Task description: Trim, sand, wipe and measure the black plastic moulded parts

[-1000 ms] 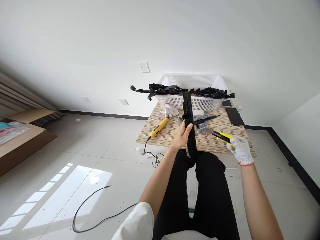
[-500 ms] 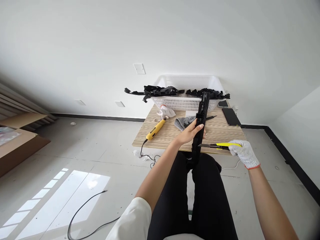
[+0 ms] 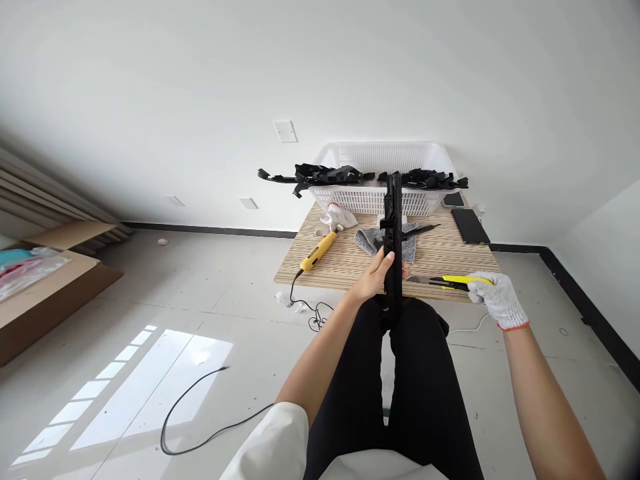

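My bare left hand [image 3: 376, 275] is wrapped around a long black plastic part [image 3: 394, 230], which stands nearly upright over my lap at the table's near edge. Some fingertips show on its far right side. In a white knit glove with an orange cuff, my right hand [image 3: 495, 297] grips a yellow-and-black utility knife [image 3: 453, 281]. Its blade points left, toward the black part, and the tip sits close beside it; whether they touch I cannot tell. Behind the part lies a grey cloth [image 3: 369, 240] with a slim black tool [image 3: 423, 231] on it.
A white plastic basket [image 3: 350, 199] stands at the table's back, with black plastic parts [image 3: 325, 175] across its rim. A yellow corded tool [image 3: 319, 251], a white glove [image 3: 340, 217] and a dark phone [image 3: 470, 227] lie on the wooden table [image 3: 320, 270]. Left, a cardboard box [image 3: 60, 293].
The black part has swung from a slant to almost upright. The knife's tip has gone from in front of the part to its right side. My view has shifted slightly.
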### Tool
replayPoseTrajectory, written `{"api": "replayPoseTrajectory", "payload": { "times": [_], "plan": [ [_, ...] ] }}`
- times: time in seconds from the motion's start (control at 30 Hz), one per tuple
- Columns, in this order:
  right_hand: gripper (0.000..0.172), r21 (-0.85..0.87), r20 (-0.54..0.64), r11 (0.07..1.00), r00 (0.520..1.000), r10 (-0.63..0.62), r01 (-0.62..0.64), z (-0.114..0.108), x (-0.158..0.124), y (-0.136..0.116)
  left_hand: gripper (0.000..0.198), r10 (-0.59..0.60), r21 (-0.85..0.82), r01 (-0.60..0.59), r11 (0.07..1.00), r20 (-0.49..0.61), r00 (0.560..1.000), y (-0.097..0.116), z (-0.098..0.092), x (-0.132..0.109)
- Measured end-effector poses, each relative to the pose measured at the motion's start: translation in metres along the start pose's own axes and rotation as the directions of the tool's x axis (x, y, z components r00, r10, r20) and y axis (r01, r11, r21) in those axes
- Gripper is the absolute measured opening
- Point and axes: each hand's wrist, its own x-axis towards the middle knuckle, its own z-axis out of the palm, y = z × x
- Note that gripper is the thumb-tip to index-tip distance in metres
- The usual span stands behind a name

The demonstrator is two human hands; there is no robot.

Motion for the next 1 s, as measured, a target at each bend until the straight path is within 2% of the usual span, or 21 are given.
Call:
{"api": "replayPoseTrajectory", "payload": {
  "times": [0.2,0.37,0.53,0.7,0.83,1.0],
  "plan": [
    [0.017,0.020,0.005,1.000,1.000,-0.016,0.016,-0.003,0.001,0.002,0.050,0.071,0.071,-0.065,0.995,-0.087,0.994,-0.021,0.004,-0.018],
    [0.017,-0.007,0.007,1.000,1.000,-0.018,0.018,-0.002,0.000,0.001,0.043,0.108,0.143,-0.088,0.986,-0.144,0.984,-0.034,0.002,-0.034],
    [0.019,-0.022,-0.018,0.999,0.999,-0.035,0.035,-0.002,0.001,0.004,0.038,0.155,0.214,-0.134,0.968,-0.086,0.984,-0.037,0.011,-0.047],
    [0.026,0.008,-0.033,0.999,0.999,-0.035,0.035,-0.002,0.001,0.003,0.034,0.084,0.301,-0.080,0.950,-0.002,0.996,-0.039,0.016,-0.053],
    [0.026,0.038,-0.036,0.999,0.999,-0.031,0.033,-0.003,0.001,0.001,0.035,0.031,0.366,-0.027,0.930,-0.006,1.000,-0.038,0.012,-0.056],
    [0.025,0.087,-0.047,0.994,0.997,-0.060,0.064,-0.006,0.001,0.006,0.037,-0.048,0.513,0.064,0.856,-0.045,0.998,-0.040,0.010,-0.064]
  ]
}}
